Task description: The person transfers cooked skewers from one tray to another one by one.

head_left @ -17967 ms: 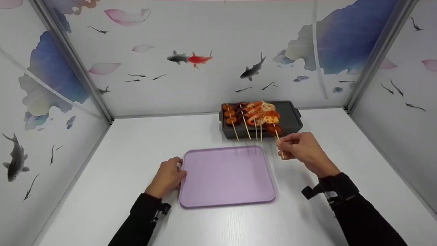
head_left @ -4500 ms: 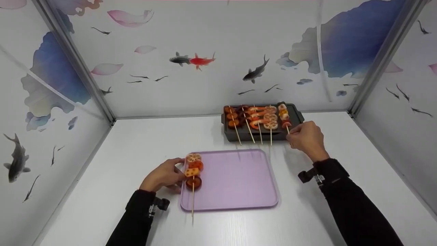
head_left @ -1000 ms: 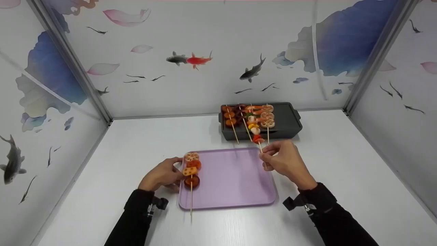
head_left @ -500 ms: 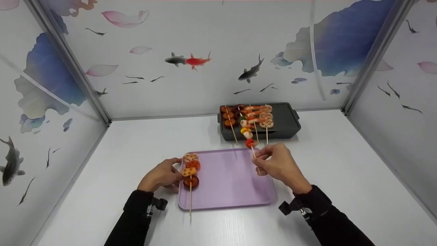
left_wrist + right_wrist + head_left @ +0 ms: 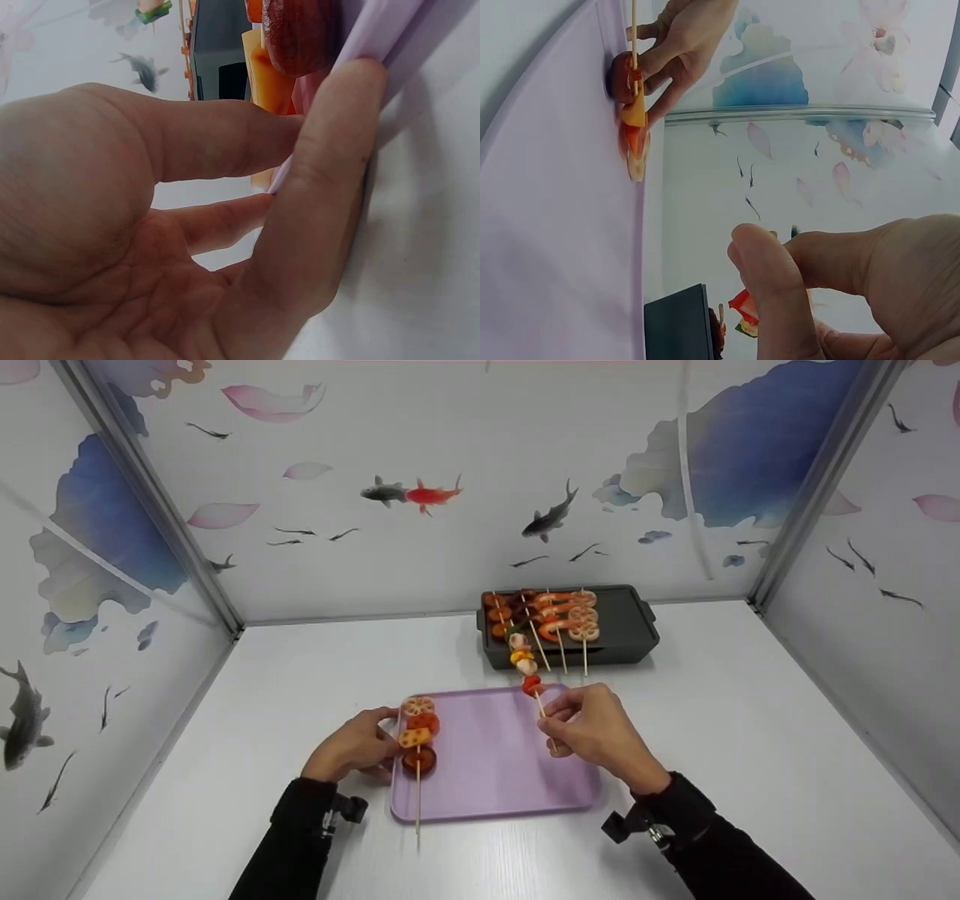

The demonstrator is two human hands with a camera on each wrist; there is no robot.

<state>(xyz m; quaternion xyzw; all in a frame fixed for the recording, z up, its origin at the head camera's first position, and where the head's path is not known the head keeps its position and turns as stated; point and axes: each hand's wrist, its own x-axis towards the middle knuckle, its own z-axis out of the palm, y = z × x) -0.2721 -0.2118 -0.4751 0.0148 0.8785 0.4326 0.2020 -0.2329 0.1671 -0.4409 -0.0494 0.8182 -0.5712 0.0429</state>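
Note:
My left hand (image 5: 352, 748) holds the left rim of a lilac tray (image 5: 495, 784), thumb and fingers pinching its edge in the left wrist view. Along that side of the tray lies a skewer (image 5: 418, 739) with a lotus root slice, an orange piece, a yellow holed piece and a brown round; its stick sticks out past the near rim. Thumb and fingers of my right hand (image 5: 596, 733) pinch the stick of a mixed skewer (image 5: 525, 658) with red, white, yellow and green pieces. It is raised over the tray's far edge, its tip overlapping the grill in the head view.
Behind the tray stands a dark grey grill pan (image 5: 628, 622). On it lie skewers of brown-orange rounds (image 5: 500, 615), dark pieces, shrimp (image 5: 556, 626) and lotus root slices (image 5: 584, 624), sticks toward me. White panels with painted fish enclose the white table (image 5: 315, 667).
Earlier the lotus root and mixed-piece skewer went from grill to tray. My right hand has since lifted the mixed skewer off the grill and moved it left, nearer me. The left hand stays.

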